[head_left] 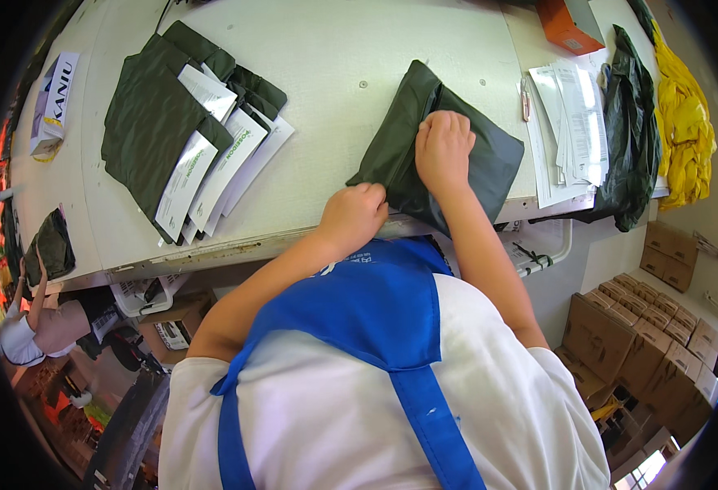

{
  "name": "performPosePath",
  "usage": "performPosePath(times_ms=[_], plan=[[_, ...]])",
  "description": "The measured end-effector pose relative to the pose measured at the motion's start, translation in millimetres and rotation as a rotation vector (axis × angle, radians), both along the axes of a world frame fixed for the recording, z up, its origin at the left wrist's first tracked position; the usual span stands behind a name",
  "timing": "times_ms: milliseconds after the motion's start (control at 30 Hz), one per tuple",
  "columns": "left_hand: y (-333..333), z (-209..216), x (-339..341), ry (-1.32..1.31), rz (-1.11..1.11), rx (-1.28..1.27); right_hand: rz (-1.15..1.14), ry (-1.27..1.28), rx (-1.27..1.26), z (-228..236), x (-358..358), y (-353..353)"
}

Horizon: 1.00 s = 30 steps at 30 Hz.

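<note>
Blue apron nearest, up against the table edge; dark bag lies just past it, skewed, on the front of the white table, near corner at the edge. Left hand sits on the bag's lower-left corner, fingers curled and together; tips hidden, can't tell if they pinch film. Right hand is on the middle, beside the crease, fingers bent and close together, thumb not visible; can't tell if it pinches or just presses. How I'd do it: anchor the corner with the left, work the right along the crease in one even stroke, push air toward an open side if there is one. Film looks thin and slippery, so flat pressure beats a hard tug; pulling could skew it. I'd slide the bag fully onto the table for backing. Beyond: fanned dark packs with white sheets out left, paper pile right. Don't sweep elbows into either. Orange box sits at the far right.
</note>
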<state>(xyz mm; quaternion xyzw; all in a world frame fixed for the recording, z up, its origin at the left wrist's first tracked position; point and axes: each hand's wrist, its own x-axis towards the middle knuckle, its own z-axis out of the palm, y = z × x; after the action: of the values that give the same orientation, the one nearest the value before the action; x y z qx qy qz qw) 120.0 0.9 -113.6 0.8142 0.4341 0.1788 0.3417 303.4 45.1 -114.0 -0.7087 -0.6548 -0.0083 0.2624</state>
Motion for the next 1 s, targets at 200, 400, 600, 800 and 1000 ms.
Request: performPosePath(times_ms=[200, 400, 600, 800, 1000], plan=[[-19, -6, -17, 0.051, -0.038, -0.179, -0.067, 0.066, -0.099, -12, 30, 27], [19, 22, -5, -0.085, 0.135, 0.130, -0.201, 0.247, -0.070, 17, 32, -13], [63, 27, 26, -0.540, 0.050, -1.322, -0.339, 0.657, -0.320, 41, 15, -91], [-2, 94, 113, -0.374, -0.963, -0.734, -0.573, 1.075, 0.012, 130, 35, -194], [-81, 75, 150, -0.167, -1.407, -0.907, -1.061, 1.315, 0.467, 79, 73, -347]])
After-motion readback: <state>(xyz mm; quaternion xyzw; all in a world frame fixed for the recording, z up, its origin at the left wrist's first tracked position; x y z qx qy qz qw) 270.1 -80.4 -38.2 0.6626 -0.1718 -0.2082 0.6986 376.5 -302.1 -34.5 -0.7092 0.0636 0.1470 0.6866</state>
